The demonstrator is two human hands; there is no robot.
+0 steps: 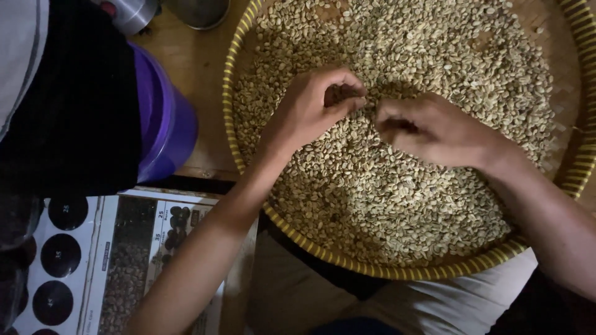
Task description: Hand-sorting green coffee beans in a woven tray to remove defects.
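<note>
A round woven tray with a yellow-striped rim (397, 272) rests on my lap, filled with pale green, unroasted coffee beans (385, 192). My left hand (316, 102) lies on the beans near the middle, fingers curled, thumb and fingertips pinched together over the beans. My right hand (434, 130) sits just to its right, fingers curled inward, resting on the beans. The fingertips of both hands nearly meet. Whether either hand holds beans is hidden by the curled fingers.
A purple plastic container (162, 121) stands left of the tray on a wooden table (192, 62). A printed chart with dark circles and bean pictures (105, 260) lies at lower left. Metal vessels (133, 11) sit at the top left. Dark cloth (74, 111) covers the left.
</note>
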